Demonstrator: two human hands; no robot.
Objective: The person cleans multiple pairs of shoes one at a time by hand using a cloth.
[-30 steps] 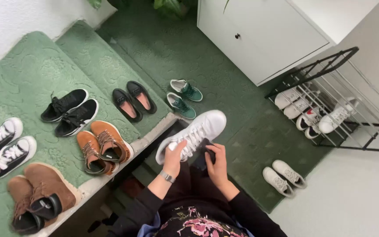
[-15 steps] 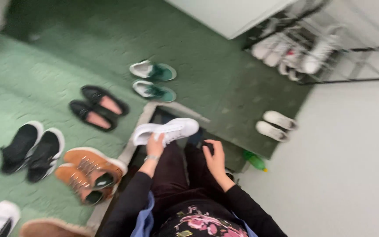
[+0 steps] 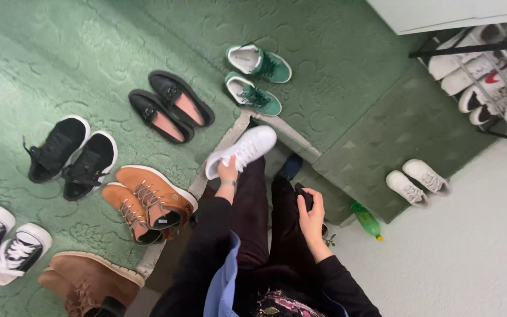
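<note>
My left hand (image 3: 227,170) grips a white lace-up sneaker (image 3: 247,148) by its heel end, holding it out over the edge of the green carpeted step (image 3: 239,126). My right hand (image 3: 311,211) rests on my right knee, closed around a small dark object (image 3: 303,195) that I cannot identify. Both arms wear black sleeves, and a metal watch sits on the left wrist.
Pairs stand on the green carpet: green sneakers (image 3: 257,76), black loafers (image 3: 170,105), black trainers (image 3: 71,155), tan lace-ups (image 3: 148,199), brown boots (image 3: 89,285), black-and-white sneakers (image 3: 1,240). White sneakers (image 3: 416,181) and a green bottle (image 3: 366,219) lie right. A black shoe rack (image 3: 488,70) holds white shoes.
The camera has swung down and left. My left hand has carried the white sneaker away from my lap toward the step edge; my right hand has let go of it and dropped onto my knee.
</note>
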